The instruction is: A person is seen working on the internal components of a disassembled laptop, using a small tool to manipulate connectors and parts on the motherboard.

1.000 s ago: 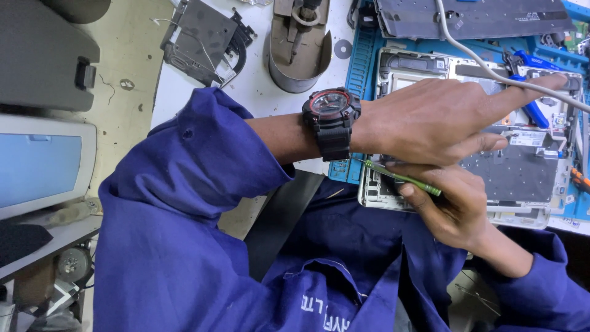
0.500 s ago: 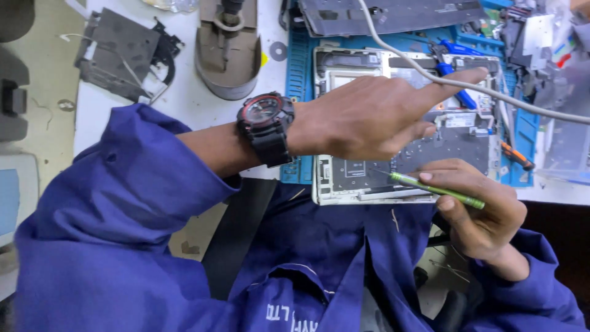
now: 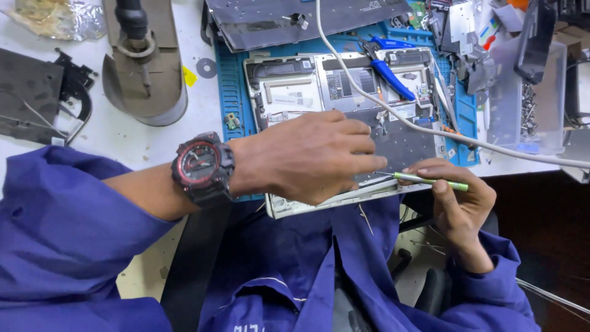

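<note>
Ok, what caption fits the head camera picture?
Left hand steadies an opened laptop while right hand works a green screwdriver.

Green screwdriver [image 3: 430,181]: smooth, satin metal shaft. Opened laptop chassis [image 3: 344,104]: matt silver metal with dull grey inner panels. Blue work mat [image 3: 230,92]: ribbed, matt rubber-like sheet. Wristwatch [image 3: 201,167]: chunky black and red plastic, slightly glossy face. Sleeves [image 3: 67,233]: blue woven cloth, matt and creased. White cable [image 3: 344,67]: smooth plastic sheath. Bench [image 3: 123,141]: white, matt, scuffed.
</note>
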